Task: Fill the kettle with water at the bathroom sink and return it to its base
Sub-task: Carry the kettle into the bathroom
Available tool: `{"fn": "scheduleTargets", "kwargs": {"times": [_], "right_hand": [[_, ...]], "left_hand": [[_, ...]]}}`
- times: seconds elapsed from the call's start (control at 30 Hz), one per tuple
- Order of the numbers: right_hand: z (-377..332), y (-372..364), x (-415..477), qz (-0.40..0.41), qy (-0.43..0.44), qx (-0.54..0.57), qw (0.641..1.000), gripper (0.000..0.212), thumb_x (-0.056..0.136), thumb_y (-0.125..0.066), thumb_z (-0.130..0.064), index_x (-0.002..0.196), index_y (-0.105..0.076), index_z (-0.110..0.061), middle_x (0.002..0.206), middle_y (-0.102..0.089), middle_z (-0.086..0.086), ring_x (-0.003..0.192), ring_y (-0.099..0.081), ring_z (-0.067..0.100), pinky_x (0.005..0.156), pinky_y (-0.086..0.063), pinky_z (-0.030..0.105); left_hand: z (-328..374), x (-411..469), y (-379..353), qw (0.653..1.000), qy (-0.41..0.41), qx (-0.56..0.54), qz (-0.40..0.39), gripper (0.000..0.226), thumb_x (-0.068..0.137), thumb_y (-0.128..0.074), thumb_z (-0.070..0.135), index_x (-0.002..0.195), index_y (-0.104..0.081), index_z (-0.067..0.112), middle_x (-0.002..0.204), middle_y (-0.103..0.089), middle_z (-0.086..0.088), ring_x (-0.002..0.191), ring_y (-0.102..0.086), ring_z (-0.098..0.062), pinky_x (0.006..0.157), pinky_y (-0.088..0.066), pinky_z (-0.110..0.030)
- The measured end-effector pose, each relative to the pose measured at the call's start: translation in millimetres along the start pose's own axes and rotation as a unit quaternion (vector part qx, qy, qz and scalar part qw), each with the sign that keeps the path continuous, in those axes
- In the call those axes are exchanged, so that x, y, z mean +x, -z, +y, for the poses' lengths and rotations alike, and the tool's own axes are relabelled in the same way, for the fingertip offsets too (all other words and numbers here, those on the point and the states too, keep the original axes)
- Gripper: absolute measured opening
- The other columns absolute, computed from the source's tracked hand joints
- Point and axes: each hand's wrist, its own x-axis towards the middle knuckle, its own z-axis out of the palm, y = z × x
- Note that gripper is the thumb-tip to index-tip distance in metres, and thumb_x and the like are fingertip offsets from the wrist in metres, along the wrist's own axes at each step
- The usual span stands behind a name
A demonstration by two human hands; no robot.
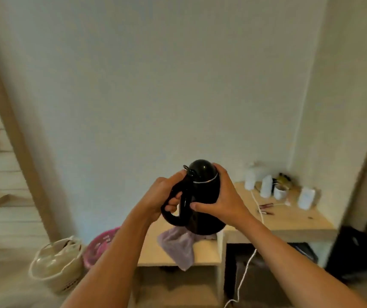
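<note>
- A black kettle [202, 203] is held up in the air in front of the person, in the middle of the view, above the near edge of a low wooden shelf [202, 252].
- The left hand [163, 196] is closed around the kettle's looped handle [178, 210], which points left; the fingers pass through the loop and the thumb lies up near the lid hinge.
- The right hand [220, 196] is wrapped against the right side of the kettle body, fingers curled up toward the domed lid [201, 171] and the thumb pressed across the near face of the body.
- The lid is down on the kettle, with a thin silver rim showing under it.
- The kettle stands roughly upright between the two hands, tipped a little to the left.
- Just below the kettle a pale purple cloth [179, 247] hangs over the front edge of the shelf.
- To the right, a higher wooden table [298, 221] in the corner carries white bottles [266, 186], a white cup [280, 191] and some small items too blurred to name.
- A white cable [258, 204] runs across the table and drops to the floor at the near right.
- On the floor to the left stand a cream basket [56, 263] and, just beyond it, a pink basket [101, 245].
- A plain pale wall fills the far side.
</note>
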Motion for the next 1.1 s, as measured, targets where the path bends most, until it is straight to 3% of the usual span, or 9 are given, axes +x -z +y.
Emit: {"fn": "scheduleTargets", "kwargs": {"times": [0.1, 0.27, 0.4, 0.63, 0.87, 1.0, 1.1], "right_hand": [[19.1, 60.6, -22.1, 0.088, -0.041, -0.054, 0.994, 0.104, 0.061, -0.096, -0.040, 0.136, -0.025, -0.050, 0.142, -0.046, -0.011, 0.133, -0.049, 0.012, 0.111, -0.041, 0.029], [23.6, 142.6, -80.0, 0.209, -0.136, -0.139, 0.958, 0.115, 0.060, -0.092, -0.055, 0.150, -0.022, -0.041, 0.153, -0.039, -0.009, 0.142, -0.043, 0.015, 0.119, -0.040, 0.045], [-4.1, 184.4, -140.4, 0.300, -0.188, -0.205, 0.912, 0.118, 0.060, -0.092, -0.057, 0.153, -0.021, -0.039, 0.153, -0.039, -0.009, 0.143, -0.043, 0.016, 0.118, -0.042, 0.047], [-91.9, 219.9, -249.3, 0.423, -0.243, -0.316, 0.814, 0.117, 0.058, -0.093, -0.053, 0.151, -0.026, -0.032, 0.149, -0.043, -0.005, 0.141, -0.045, 0.019, 0.117, -0.042, 0.046], [-211.6, 209.2, -345.8, 0.511, -0.262, -0.385, 0.722, 0.111, 0.059, -0.094, -0.048, 0.148, -0.028, -0.039, 0.147, -0.047, -0.007, 0.140, -0.048, 0.017, 0.117, -0.044, 0.047], [-288.6, 175.6, -408.2, 0.553, -0.281, -0.406, 0.671, 0.106, 0.064, -0.096, -0.037, 0.145, -0.027, -0.045, 0.142, -0.049, -0.018, 0.135, -0.050, 0.003, 0.115, -0.044, 0.034], [-340.0, 144.9, -456.9, 0.581, -0.293, -0.424, 0.630, 0.107, 0.062, -0.093, -0.042, 0.147, -0.028, -0.043, 0.141, -0.051, -0.021, 0.135, -0.051, 0.000, 0.114, -0.042, 0.029]], "left_hand": [[8.9, 41.5, -63.9, 0.995, -0.016, 0.020, -0.098, 0.059, 0.096, -0.055, 0.052, 0.052, -0.049, 0.013, 0.045, -0.036, -0.001, 0.036, -0.029, -0.014, 0.041, -0.025, -0.024], [18.9, 71.5, -166.7, 0.962, -0.055, 0.024, -0.267, 0.060, 0.095, -0.055, 0.054, 0.051, -0.048, 0.013, 0.043, -0.034, -0.003, 0.037, -0.027, -0.016, 0.043, -0.024, -0.026], [31.6, 57.3, -234.7, 0.918, -0.074, -0.001, -0.390, 0.059, 0.093, -0.057, 0.053, 0.051, -0.049, 0.013, 0.044, -0.032, -0.003, 0.035, -0.024, -0.015, 0.042, -0.021, -0.026], [62.5, -28.6, -322.0, 0.830, -0.109, -0.018, -0.547, 0.060, 0.089, -0.059, 0.057, 0.051, -0.049, 0.012, 0.042, -0.033, -0.003, 0.032, -0.026, -0.015, 0.040, -0.021, -0.022], [106.1, -151.3, -360.3, 0.734, -0.126, -0.037, -0.666, 0.062, 0.093, -0.056, 0.055, 0.049, -0.048, 0.012, 0.038, -0.032, 0.000, 0.026, -0.023, -0.012, 0.040, -0.020, -0.021], [120.3, -240.2, -360.0, 0.668, -0.146, -0.051, -0.728, 0.062, 0.093, -0.056, 0.055, 0.049, -0.049, 0.012, 0.037, -0.035, 0.000, 0.027, -0.026, -0.012, 0.040, -0.021, -0.021], [119.5, -308.9, -358.9, 0.622, -0.157, -0.060, -0.765, 0.062, 0.092, -0.056, 0.056, 0.050, -0.050, 0.011, 0.038, -0.034, -0.001, 0.028, -0.027, -0.012, 0.038, -0.021, -0.020]]}}
